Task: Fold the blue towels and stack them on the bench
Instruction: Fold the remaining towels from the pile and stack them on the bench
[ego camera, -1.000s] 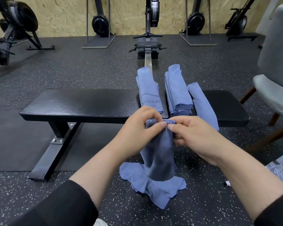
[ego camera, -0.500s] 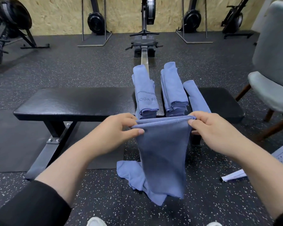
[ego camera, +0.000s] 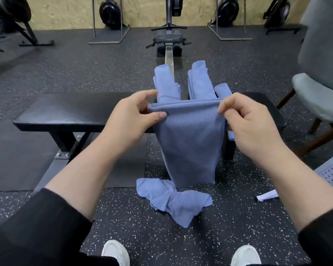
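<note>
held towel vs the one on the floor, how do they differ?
The held towel hangs stretched flat, both hands pinching its top edge: left hand, right hand. The floor towel lies crumpled and untouched. The held towel is doubled over along that edge; the floor towel shows no fold. Both are blue.

The bench [ego camera: 69, 110] runs crosswise in front of the person; three folded towels lie across its right part, the left folded towel [ego camera: 166, 85], the middle folded towel [ego camera: 200, 81] just right of it, and the right folded towel [ego camera: 224, 90] beside that; nearer the person, the left hand [ego camera: 131, 120] and right hand [ego camera: 252, 123] hold the top corners of the hanging towel [ego camera: 190, 143] before the bench; below it a crumpled towel [ego camera: 173, 200] lies on the floor [ego camera: 123, 223]; a rowing machine [ego camera: 169, 39] stands behind the bench; a chair [ego camera: 319, 93] stands to the right; two shoes [ego camera: 115, 252] sit nearest the person.
</note>
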